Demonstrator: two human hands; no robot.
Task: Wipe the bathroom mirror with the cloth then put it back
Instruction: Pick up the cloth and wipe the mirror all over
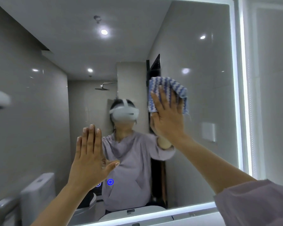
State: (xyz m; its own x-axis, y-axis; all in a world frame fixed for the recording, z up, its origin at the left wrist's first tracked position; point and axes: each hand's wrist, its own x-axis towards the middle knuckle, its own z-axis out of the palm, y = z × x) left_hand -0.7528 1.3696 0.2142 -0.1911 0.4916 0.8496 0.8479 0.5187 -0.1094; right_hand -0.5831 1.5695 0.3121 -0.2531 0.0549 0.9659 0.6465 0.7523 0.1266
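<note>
A large wall mirror (203, 95) with a lit white edge fills the view. My right hand (167, 116) presses a blue-and-white striped cloth (165, 84) flat against the glass, right of centre, fingers spread over it; part of the cloth hangs free past my fingers on the right. My left hand (90, 155) is raised in front of the mirror lower left of centre, palm towards the glass, fingers straight and together, thumb out, holding nothing. Whether it touches the glass I cannot tell.
The mirror's glowing border (242, 95) runs down the right side and along the bottom. Two blue touch icons (110, 182) glow low on the glass. The reflection shows a person, a toilet cistern (38, 191), a shower head and grey tiled walls.
</note>
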